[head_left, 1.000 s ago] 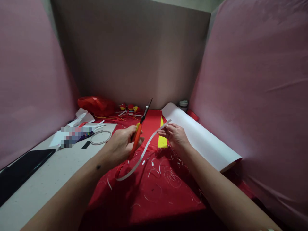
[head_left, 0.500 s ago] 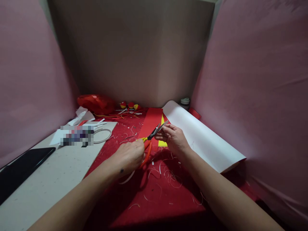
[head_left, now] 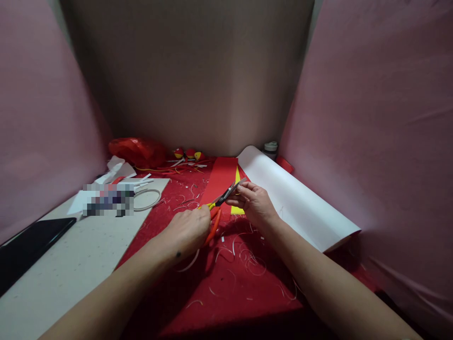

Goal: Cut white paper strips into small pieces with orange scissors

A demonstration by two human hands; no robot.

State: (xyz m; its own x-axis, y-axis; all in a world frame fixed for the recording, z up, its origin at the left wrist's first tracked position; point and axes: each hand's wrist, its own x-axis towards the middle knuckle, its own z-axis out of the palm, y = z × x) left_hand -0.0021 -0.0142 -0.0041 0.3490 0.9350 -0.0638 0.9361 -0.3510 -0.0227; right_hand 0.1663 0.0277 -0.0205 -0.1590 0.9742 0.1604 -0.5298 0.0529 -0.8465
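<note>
My left hand (head_left: pixel 191 228) is closed round the handles of a pair of scissors (head_left: pixel 220 200), with yellow and orange-red grips and dark metal blades pointing away to the right. The blades stand slightly apart. At their tips, my right hand (head_left: pixel 253 200) pinches a small white piece of paper between thumb and fingers; its edges are mostly hidden. Beneath the hands lie a red paper sheet (head_left: pixel 222 172) with a finely cut fringe and a yellow sheet (head_left: pixel 238 210), partly covered.
A curled white sheet (head_left: pixel 297 198) lies at the right. Thin paper offcuts (head_left: pixel 253 259) are strewn over the red cloth (head_left: pixel 240 293). On the left are a pale board (head_left: pixel 102 255), a black flat object (head_left: pixel 35 245) and a ring (head_left: pixel 147 199). A red bag (head_left: pixel 138 151) sits behind.
The view has shifted a little, so the things on the table appear slightly further left. Both hands keep nearly the same pose at the scissors.
</note>
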